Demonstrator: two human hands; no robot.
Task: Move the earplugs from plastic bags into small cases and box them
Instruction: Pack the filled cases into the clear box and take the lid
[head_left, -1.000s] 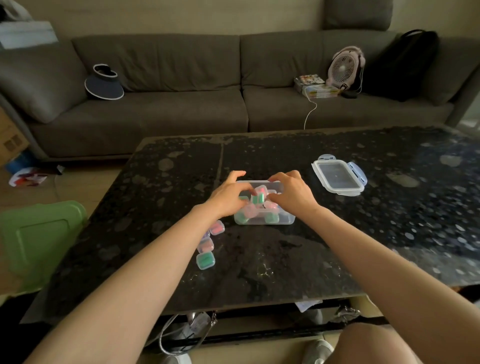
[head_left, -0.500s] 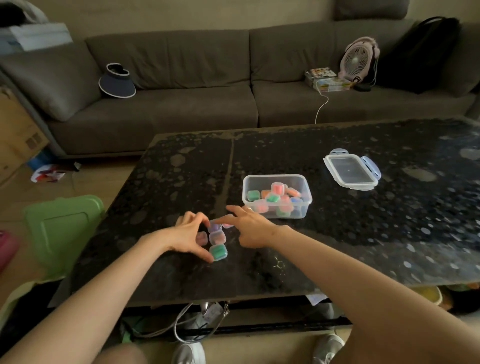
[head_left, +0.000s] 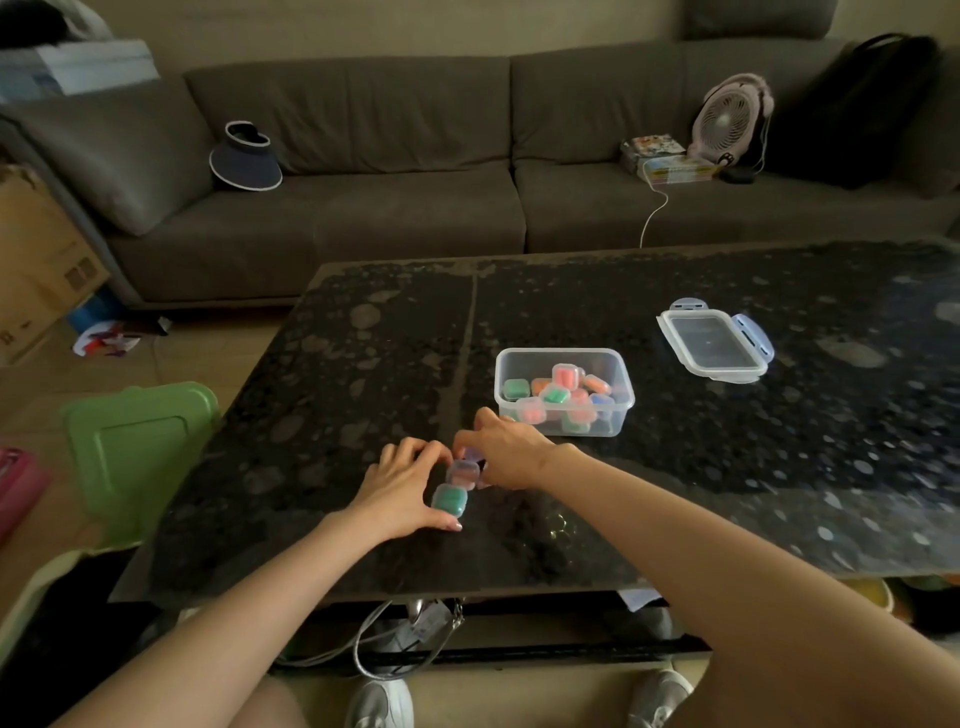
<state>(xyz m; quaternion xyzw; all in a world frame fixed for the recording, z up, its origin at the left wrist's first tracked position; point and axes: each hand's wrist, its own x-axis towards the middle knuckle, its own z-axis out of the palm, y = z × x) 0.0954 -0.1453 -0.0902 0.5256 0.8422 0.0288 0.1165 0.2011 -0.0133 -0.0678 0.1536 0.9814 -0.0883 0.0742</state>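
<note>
Three small clear cases lie close together on the black table (head_left: 363, 364): a green-filled case (head_left: 450, 500), a pinkish case (head_left: 462, 474) and a purplish case (head_left: 474, 454), the last partly hidden. My left hand (head_left: 402, 488) curls round the green and pinkish cases from the left, thumb along the near side. From the right, my right hand (head_left: 506, 457) closes its fingers on the purplish case. Just behind stands the clear plastic box (head_left: 561, 354) with several filled cases inside. Its lid (head_left: 714, 345) lies flat further right.
A grey sofa (head_left: 363, 223) runs behind the table with a visor cap (head_left: 247, 156), books (head_left: 670, 161) and a small fan (head_left: 727, 122). A green lid (head_left: 135, 447) lies on the floor at the left. Cables and shoes show below the table's near edge.
Both hands left the clear box, came back toward me to the three loose cases, and have now closed in round them from either side.
</note>
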